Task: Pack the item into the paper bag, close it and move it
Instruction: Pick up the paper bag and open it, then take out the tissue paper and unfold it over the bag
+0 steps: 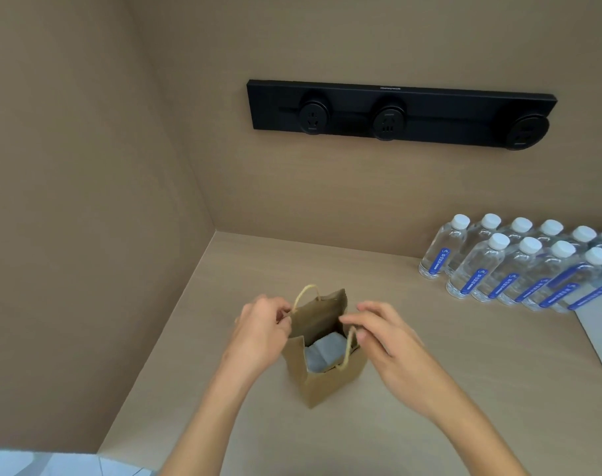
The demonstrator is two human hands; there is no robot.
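Note:
A small brown paper bag (327, 383) with twisted paper handles stands upright and open on the wooden counter. A pale grey-white item (323, 352) lies inside it, visible through the mouth. My left hand (261, 328) pinches the bag's left rim near the far handle. On the other side, my right hand (382, 334) grips the right rim by the near handle. Both hands hold the mouth apart.
Two rows of several water bottles (519, 266) with white caps stand at the back right. A grey-white box (601, 331) sits at the right edge. A black socket strip (395, 115) hangs on the back wall. A side wall (86, 235) closes the left.

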